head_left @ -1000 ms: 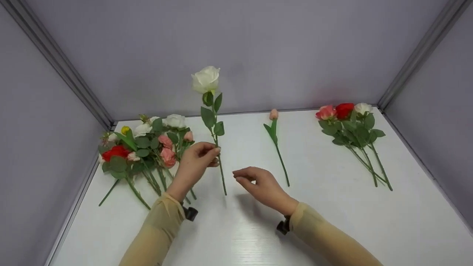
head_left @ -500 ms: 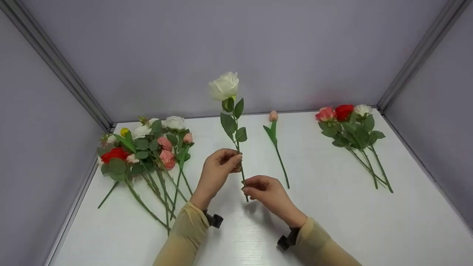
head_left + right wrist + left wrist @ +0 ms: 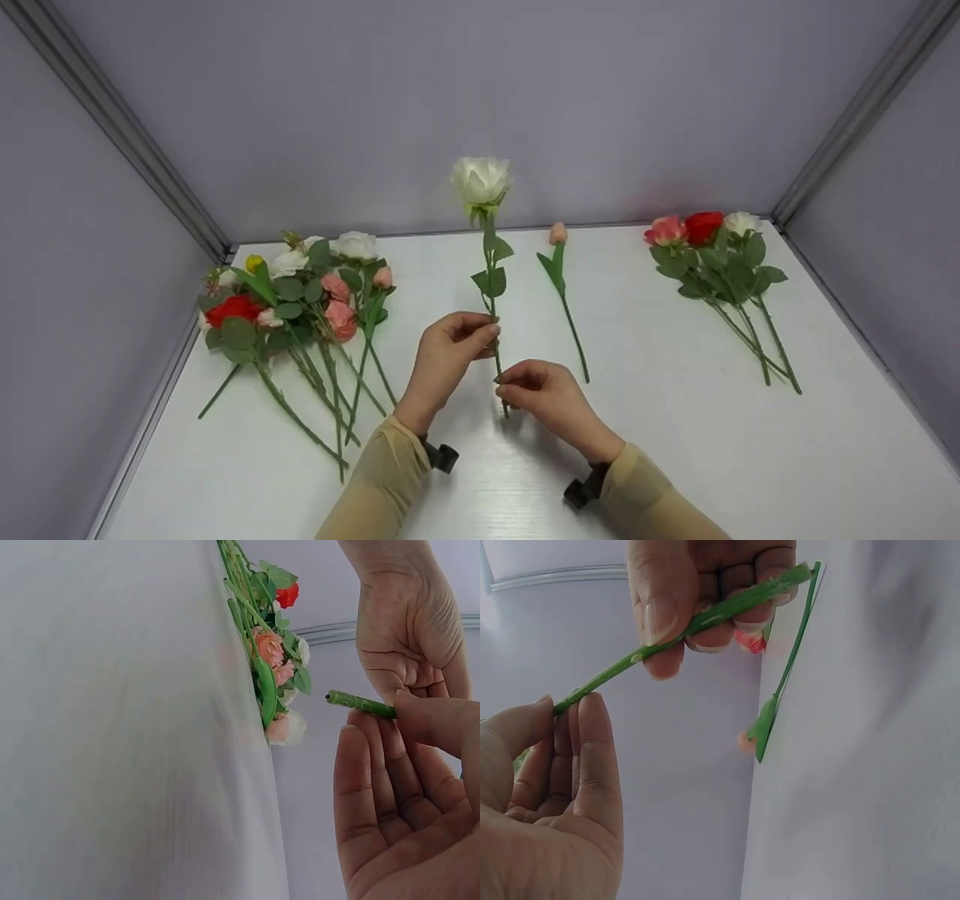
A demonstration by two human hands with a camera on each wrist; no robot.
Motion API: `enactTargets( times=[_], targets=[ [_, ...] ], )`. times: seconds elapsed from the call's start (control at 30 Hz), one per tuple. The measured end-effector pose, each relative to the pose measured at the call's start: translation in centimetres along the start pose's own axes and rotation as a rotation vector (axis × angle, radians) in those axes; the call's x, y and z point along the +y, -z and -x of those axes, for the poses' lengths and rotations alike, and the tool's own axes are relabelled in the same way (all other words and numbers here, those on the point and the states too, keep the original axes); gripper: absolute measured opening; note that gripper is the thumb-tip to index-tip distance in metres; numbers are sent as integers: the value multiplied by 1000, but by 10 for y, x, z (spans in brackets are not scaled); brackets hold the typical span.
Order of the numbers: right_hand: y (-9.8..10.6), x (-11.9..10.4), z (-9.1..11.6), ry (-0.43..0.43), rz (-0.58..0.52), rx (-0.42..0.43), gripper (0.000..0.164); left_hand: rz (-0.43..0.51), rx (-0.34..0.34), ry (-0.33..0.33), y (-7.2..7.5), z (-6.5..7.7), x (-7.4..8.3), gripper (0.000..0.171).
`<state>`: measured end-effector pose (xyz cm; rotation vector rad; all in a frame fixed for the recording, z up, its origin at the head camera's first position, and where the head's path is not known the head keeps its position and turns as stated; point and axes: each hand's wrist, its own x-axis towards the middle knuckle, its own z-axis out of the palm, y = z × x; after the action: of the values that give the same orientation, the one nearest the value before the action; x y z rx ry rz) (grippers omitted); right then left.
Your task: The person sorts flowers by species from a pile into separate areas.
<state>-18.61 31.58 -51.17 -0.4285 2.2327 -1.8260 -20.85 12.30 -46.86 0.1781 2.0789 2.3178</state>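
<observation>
A white rose with green leaves stands nearly upright above the table in the head view. My left hand pinches its stem below the leaves, between thumb and fingers. Lower on the same stem, close to the cut end, my right hand pinches it too. In the left wrist view the green stem runs from one hand to the other. The right wrist view shows the stem's cut end poking out past my thumb. Right of the rose, a pink tulip lies on the table.
At the left of the white table lies a pile of mixed flowers, with a red rose and pink blooms. Three roses, including a red one, lie at the back right. Grey walls enclose the table.
My left hand has carried the white rose rightward from beside the pile. My right hand has come onto the lower stem. The bloom has turned and now stands straighter.
</observation>
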Motion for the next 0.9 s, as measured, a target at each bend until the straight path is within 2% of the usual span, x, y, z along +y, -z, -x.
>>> enactTargets(
  times=[0.23, 0.47, 0.67, 0.83, 0.9],
  targets=[
    [-2, 0, -1, -15, -14, 4, 15, -7, -4, -1, -2, 0, -2, 32],
    [-1, 3, -1, -25, -8, 6, 19, -23, -17, 0, -1, 1, -2, 26],
    [0, 1, -1, 1, -41, 54, 23, -13, -22, 3, -1, 1, -3, 28],
    [2, -1, 1, 55, 21, 101, 23, -10, -29, -3, -5, 1, -4, 26],
    [6, -1, 1, 61, 56, 121, 20, -39, -50, -9, -6, 2, -3, 27]
  ],
)
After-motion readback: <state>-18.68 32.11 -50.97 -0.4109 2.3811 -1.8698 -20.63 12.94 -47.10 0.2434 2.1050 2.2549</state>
